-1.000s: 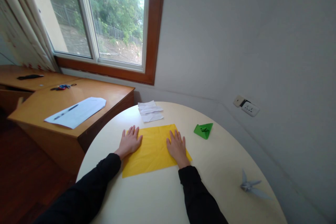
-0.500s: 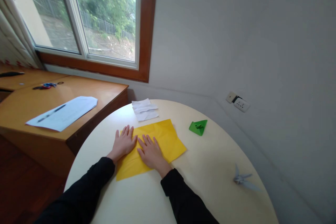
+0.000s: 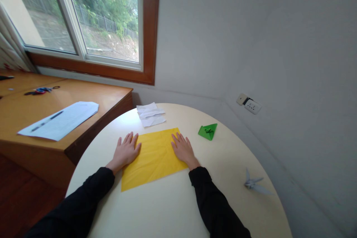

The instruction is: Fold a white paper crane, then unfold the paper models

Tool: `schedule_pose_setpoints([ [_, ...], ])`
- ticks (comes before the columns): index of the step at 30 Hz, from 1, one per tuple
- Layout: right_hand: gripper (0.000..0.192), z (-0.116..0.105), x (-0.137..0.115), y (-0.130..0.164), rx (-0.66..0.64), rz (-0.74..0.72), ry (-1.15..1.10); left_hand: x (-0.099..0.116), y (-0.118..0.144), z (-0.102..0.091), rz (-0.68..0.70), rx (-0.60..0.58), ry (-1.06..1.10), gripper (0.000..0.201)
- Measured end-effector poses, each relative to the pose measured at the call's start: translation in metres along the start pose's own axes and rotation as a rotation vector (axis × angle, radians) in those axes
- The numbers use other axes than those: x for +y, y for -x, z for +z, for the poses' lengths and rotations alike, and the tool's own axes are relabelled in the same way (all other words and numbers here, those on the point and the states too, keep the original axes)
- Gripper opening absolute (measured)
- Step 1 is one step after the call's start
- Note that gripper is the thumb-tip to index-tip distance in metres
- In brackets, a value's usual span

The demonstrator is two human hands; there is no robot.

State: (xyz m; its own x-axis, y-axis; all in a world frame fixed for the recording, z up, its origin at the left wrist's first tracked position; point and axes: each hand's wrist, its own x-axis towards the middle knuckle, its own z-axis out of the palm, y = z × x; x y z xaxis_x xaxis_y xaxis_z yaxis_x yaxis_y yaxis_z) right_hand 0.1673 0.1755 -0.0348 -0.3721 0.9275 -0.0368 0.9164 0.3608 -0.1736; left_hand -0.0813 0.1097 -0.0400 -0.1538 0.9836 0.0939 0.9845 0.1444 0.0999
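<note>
- A sheet of yellow paper point(image 3: 153, 158) lies flat near the middle of the round table point(image 3: 173, 208), a little towards the far side; it is thin, matte and roughly rectangular, with faint crease lines across it.
- The left hand point(image 3: 124, 151) lies palm down with the fingers spread and loose, gripping nothing; it rests on the table at the sheet's left edge, its fingertips touching the paper.
- The right hand point(image 3: 182, 149) is also flat and open, fingers straight, pressing on the sheet's far right corner and holding nothing.
- Both forearms wear black sleeves point(image 3: 214, 208) of soft cloth.
- The table top is smooth, cream-coloured and slightly glossy, with a curved rim.
- Just beyond the sheet lies crumpled white paper point(image 3: 151, 114), wrinkled and folded over itself.
- To the right of the sheet stands a small green paper model point(image 3: 208, 131), triangular and sharply folded, apart from the hands.
- Near the table's right edge sits a grey folded paper bird point(image 3: 255, 185) with pointed wings, well apart from the sheet.
- A wooden desk point(image 3: 92, 100) to the left has a glossy orange-brown top and carries a white sheet point(image 3: 58, 120) with a dark pen on it.
- Half a second ago the right hand lay in the middle of the yellow sheet, just beside the left hand; it has since slid out to the right edge, while the left hand has stayed in place.
</note>
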Motion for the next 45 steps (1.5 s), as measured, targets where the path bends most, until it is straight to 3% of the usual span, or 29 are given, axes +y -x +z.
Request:
schedule_pose_setpoints([
  [5, 0.052, -0.002, 0.0, 0.002, -0.012, 0.018, 0.001, -0.016, 0.006, -0.002, -0.058, 0.007, -0.024, 0.057],
  [14, 0.052, 0.004, 0.001, -0.001, 0.026, 0.006, 0.003, -0.038, 0.018, -0.009, -0.077, -0.08, -0.083, 0.057],
  [20, 0.051, 0.003, -0.001, 0.0, 0.018, 0.016, 0.006, -0.04, 0.002, -0.047, -0.067, -0.22, -0.054, 0.058],
  [22, 0.051, 0.002, -0.001, 0.0, 0.013, 0.022, 0.014, -0.023, -0.003, -0.061, -0.051, -0.15, -0.057, 0.06],
  [24, 0.051, 0.002, -0.002, 0.0, 0.015, 0.021, 0.017, 0.01, -0.002, -0.066, 0.052, -0.038, 0.083, 0.061],
  [25, 0.052, 0.002, -0.002, 0.0, 0.019, 0.019, 0.016, 0.031, 0.0, -0.064, 0.086, -0.044, 0.214, 0.062],
  [28, 0.051, 0.001, -0.001, 0.001, 0.02, 0.008, 0.032, 0.1, 0.011, -0.043, 0.161, -0.195, 0.679, 0.065],
  [30, 0.053, -0.001, 0.001, 0.003, -0.006, -0.007, 0.062, 0.136, 0.016, -0.024, 0.21, -0.18, 0.895, 0.066],
  [31, 0.054, -0.001, 0.001, 0.003, -0.017, -0.012, 0.074, 0.148, 0.017, -0.015, 0.221, -0.163, 0.972, 0.067],
  [33, 0.053, -0.002, 0.002, 0.005, -0.008, -0.013, 0.078, 0.16, 0.014, -0.001, 0.099, -0.148, 1.103, 0.069],
  [38, 0.051, 0.001, 0.002, 0.003, 0.059, 0.008, 0.035, 0.144, 0.001, 0.01, -0.026, -0.13, 1.14, 0.069],
  [45, 0.052, 0.003, 0.003, 0.0, 0.031, 0.038, 0.047, 0.084, -0.005, 0.006, -0.103, -0.077, 1.159, 0.065],
])
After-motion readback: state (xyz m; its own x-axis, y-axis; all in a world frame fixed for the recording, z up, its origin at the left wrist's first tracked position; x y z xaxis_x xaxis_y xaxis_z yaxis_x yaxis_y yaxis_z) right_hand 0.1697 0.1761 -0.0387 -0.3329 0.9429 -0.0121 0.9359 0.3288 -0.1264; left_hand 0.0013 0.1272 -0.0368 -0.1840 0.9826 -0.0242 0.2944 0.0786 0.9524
